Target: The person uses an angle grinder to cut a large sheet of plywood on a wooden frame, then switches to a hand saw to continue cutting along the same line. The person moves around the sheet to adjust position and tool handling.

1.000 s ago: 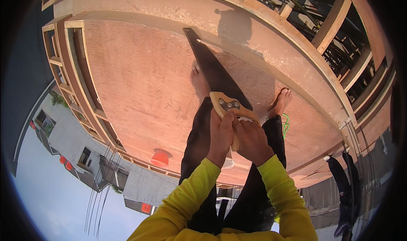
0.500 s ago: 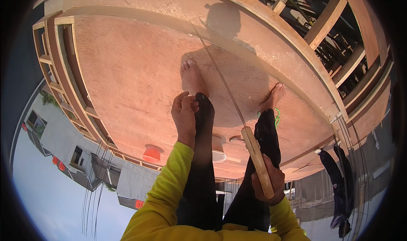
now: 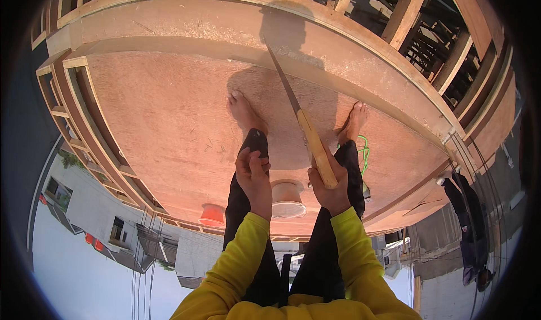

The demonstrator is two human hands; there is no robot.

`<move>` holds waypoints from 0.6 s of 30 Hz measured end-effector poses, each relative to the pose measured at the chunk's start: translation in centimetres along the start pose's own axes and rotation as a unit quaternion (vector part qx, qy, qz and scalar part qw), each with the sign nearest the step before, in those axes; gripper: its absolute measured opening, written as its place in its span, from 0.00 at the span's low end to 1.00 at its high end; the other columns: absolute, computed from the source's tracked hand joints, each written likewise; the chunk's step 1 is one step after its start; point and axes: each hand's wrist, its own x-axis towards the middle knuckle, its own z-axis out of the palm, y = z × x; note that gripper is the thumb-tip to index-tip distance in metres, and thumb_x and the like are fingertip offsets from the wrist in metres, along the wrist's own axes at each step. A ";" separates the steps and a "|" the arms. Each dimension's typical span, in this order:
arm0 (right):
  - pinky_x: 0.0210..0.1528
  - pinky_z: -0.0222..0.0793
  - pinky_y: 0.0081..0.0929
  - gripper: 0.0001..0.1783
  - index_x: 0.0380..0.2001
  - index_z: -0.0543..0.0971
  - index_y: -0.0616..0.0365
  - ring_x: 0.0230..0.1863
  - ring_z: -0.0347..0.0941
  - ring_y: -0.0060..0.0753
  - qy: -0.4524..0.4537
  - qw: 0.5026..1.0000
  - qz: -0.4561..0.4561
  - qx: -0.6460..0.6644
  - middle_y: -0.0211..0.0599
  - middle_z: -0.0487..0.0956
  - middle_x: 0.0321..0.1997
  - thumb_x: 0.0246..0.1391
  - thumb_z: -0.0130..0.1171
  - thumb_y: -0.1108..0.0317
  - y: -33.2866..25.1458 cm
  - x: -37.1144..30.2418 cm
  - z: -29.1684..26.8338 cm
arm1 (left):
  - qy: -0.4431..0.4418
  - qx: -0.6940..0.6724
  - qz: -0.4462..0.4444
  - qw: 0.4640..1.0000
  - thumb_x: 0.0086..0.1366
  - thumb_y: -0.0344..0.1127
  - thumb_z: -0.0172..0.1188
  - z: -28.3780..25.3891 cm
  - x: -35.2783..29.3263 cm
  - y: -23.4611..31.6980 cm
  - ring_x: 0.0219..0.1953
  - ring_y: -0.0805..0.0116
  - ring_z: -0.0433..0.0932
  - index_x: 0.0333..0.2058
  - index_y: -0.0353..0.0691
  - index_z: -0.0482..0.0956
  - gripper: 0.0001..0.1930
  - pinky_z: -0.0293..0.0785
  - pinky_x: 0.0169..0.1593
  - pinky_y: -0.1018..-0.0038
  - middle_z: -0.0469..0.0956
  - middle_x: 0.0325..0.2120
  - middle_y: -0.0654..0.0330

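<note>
My right hand [image 3: 331,187] is wrapped round the pale wooden handle [image 3: 316,150] of a handsaw. Its long, tapering blade [image 3: 284,83] points away from me, the tip appearing over the raised ledge [image 3: 186,24]; whether it touches cannot be told. Beside my left shin, my left hand [image 3: 255,180] hovers with fingers loosely bent and the thumb apart, nothing visible in it. Under my bare feet lies a reddish plywood sheet [image 3: 158,111], with my shadow falling across it and the ledge.
Behind my feet stand a red bucket [image 3: 212,215] and a brownish bucket [image 3: 287,199]. Green cord [image 3: 364,151] lies by my right foot. Timber framing [image 3: 107,131] edges the left side; a gap with beams [image 3: 408,16] opens at far right. Another person [image 3: 466,224] stands beyond the right edge.
My right hand has brought the saw up and leftward, its handle now between my legs. My left hand has dropped slightly. The view has tilted, showing more of the ledge.
</note>
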 end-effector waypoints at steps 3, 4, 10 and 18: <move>0.35 0.74 0.23 0.36 0.69 0.67 0.63 0.28 0.73 0.18 0.046 0.994 -0.088 -0.046 0.33 0.80 0.31 0.54 0.59 0.77 0.2 -5.5 -2.1 | 0.057 -0.032 -0.020 0.998 0.74 0.34 0.52 -0.5 0.1 2.4 0.37 0.72 0.80 0.59 0.33 0.69 0.18 0.80 0.42 0.76 0.78 0.45 0.57; 0.35 0.74 0.22 0.36 0.69 0.67 0.62 0.29 0.73 0.17 0.047 0.993 -0.097 -0.057 0.34 0.80 0.31 0.54 0.60 0.76 0.6 -5.2 -2.3 | 0.057 -0.039 -0.011 0.998 0.74 0.34 0.52 0.1 0.3 2.6 0.37 0.72 0.80 0.59 0.33 0.69 0.18 0.81 0.42 0.75 0.78 0.45 0.57; 0.44 0.76 0.21 0.37 0.70 0.66 0.61 0.40 0.79 0.17 -0.003 0.998 0.015 0.065 0.43 0.85 0.46 0.55 0.58 0.78 3.1 1.5 1.6 | 0.001 -0.009 0.049 0.999 0.73 0.37 0.54 1.6 -0.6 1.4 0.41 0.66 0.80 0.62 0.32 0.65 0.24 0.81 0.45 0.71 0.76 0.48 0.52; 0.40 0.75 0.20 0.36 0.70 0.67 0.59 0.34 0.75 0.16 0.019 0.999 -0.011 0.039 0.39 0.83 0.40 0.55 0.56 0.79 3.0 0.1 1.0 | -0.004 -0.017 0.050 0.999 0.73 0.36 0.53 2.6 -1.0 1.5 0.41 0.67 0.80 0.64 0.32 0.62 0.25 0.81 0.44 0.71 0.75 0.48 0.53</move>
